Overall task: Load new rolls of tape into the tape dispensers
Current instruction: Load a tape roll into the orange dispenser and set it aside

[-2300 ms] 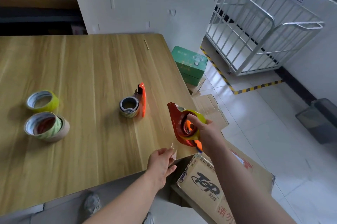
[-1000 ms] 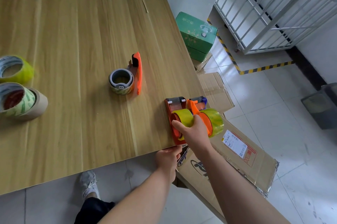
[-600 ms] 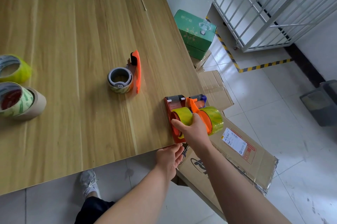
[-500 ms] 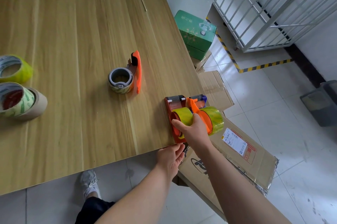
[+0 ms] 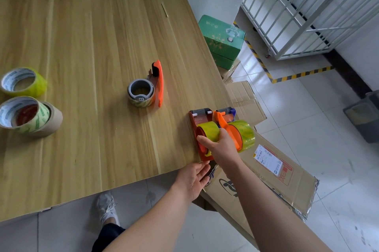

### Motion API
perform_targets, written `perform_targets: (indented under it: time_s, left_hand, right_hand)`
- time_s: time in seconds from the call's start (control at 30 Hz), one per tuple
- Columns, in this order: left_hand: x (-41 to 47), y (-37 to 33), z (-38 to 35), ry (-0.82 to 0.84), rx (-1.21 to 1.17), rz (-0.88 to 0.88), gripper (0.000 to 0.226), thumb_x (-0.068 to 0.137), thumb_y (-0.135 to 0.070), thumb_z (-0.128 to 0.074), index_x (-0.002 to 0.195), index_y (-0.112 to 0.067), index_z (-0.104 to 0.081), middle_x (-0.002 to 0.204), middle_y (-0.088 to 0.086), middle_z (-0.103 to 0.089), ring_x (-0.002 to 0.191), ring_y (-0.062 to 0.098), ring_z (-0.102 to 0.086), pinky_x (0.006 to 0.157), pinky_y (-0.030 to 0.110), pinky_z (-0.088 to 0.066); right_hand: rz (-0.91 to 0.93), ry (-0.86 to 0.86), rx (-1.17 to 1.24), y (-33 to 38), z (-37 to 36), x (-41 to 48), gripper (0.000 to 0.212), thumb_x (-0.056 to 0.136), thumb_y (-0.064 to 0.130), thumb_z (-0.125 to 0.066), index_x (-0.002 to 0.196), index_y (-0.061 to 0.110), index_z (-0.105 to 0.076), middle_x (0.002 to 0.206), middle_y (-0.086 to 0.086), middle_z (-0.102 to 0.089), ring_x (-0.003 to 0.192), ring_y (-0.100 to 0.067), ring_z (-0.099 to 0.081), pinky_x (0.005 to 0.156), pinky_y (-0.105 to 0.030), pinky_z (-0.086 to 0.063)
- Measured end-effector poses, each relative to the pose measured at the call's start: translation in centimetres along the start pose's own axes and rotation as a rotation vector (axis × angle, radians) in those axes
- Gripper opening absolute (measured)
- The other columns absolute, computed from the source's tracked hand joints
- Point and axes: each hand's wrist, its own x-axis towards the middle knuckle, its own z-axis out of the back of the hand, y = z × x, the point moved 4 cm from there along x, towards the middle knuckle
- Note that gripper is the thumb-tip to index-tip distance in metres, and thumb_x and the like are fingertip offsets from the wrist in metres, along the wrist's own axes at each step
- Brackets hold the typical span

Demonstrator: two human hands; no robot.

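Head view. Right hand (image 5: 220, 146) is clamped on the dark-red plastic tape dispenser (image 5: 196, 117), thumb on the hub side and fingers curled over the yellow-green roll of clear tape (image 5: 208, 129) seated in it. The dispenser stands on the pale wooden table (image 5: 92, 46) at its right edge, near the front corner.

Just beside it is a bright orange plastic tape dispenser (image 5: 222, 122) carrying a second yellow-green clear roll (image 5: 245, 134). This one looks to hang past the table edge; I cannot tell how much of it is supported.

Left hand (image 5: 191, 177) is apart from the right, fingers loosely straight, tips at the table's front edge under the heel of the dark-red dispenser. Nothing shows in its grip. A clear tape end there would be hard to see.

Mid-table, a third orange dispenser lying on its side (image 5: 159, 81) has a grey-cored roll (image 5: 141, 92) against it. Whether that roll is on the hub or only beside it I cannot tell. At far left are a spare yellow-green roll (image 5: 22, 82) and a green-printed roll (image 5: 24, 114) stacked on a brown roll (image 5: 54, 126).

Judgement:
- **Step in hand:** the dark-red dispenser reads as loaded and is being parked next to the other loaded one.
- **Next move:** let go once it sits steady, ideally nudged inboard from the edge. Then go to the mid-table dispenser.
- **What that needs:** one hand bracing the frame, the other seating the roll and threading the tape end to the blade.
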Motion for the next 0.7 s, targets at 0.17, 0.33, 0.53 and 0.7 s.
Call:
perform_targets:
  time_s: [0.17, 0.33, 0.53, 0.7]
  left_hand:
    - [-1.2, -0.8, -0.1, -0.073, 0.004, 0.030, 0.032, 0.098, -0.006, -0.041, 0.127, 0.004, -0.050, 0.139, 0.017, -0.051, 0.134, 0.030, -0.042, 0.112, 0.044, -0.030]
    - [-3.8, -3.2, -0.7, -0.128, 0.081, 0.045, 0.038, 0.097, -0.008, -0.038, 0.134, 0.000, -0.044, 0.133, 0.022, -0.054, 0.129, 0.034, -0.046, 0.109, 0.046, -0.033]
    - [-7.4, -10.6, -0.6, -0.208, 0.162, -0.121, 0.041, 0.097, -0.011, -0.039, 0.138, -0.004, -0.041, 0.137, 0.016, -0.052, 0.127, 0.029, -0.049, 0.108, 0.045, -0.037]
    - [-9.9, -17.5, 1.9, -0.333, 0.240, -0.351, 0.013, 0.093, -0.010, -0.045, 0.096, -0.008, -0.058, 0.083, 0.004, -0.055, 0.077, 0.016, -0.052, 0.088, 0.036, -0.046]
  right_hand:
    - [0.013, -0.045, -0.034, 0.9, 0.5, -0.8, 0.055, 0.079, 0.043, -0.076, 0.120, 0.019, -0.048, 0.106, 0.001, -0.059, 0.091, -0.015, -0.058, 0.074, -0.031, -0.052]
    - [0.171, -0.087, -0.152, 3.5, 1.6, -1.5, 0.066, 0.087, 0.035, -0.069, 0.142, 0.015, -0.038, 0.138, -0.006, -0.045, 0.123, -0.019, -0.045, 0.103, -0.033, -0.039]
    - [0.186, -0.047, -0.151, 7.4, 0.8, -1.2, 0.064, 0.096, 0.038, -0.055, 0.148, 0.012, -0.031, 0.151, -0.008, -0.038, 0.137, -0.023, -0.037, 0.113, -0.040, -0.034]
    - [0.119, 0.063, -0.043, 11.0, -2.2, 0.0, 0.057, 0.100, 0.034, -0.049, 0.149, 0.011, -0.033, 0.154, -0.007, -0.038, 0.140, -0.023, -0.037, 0.115, -0.037, -0.030]
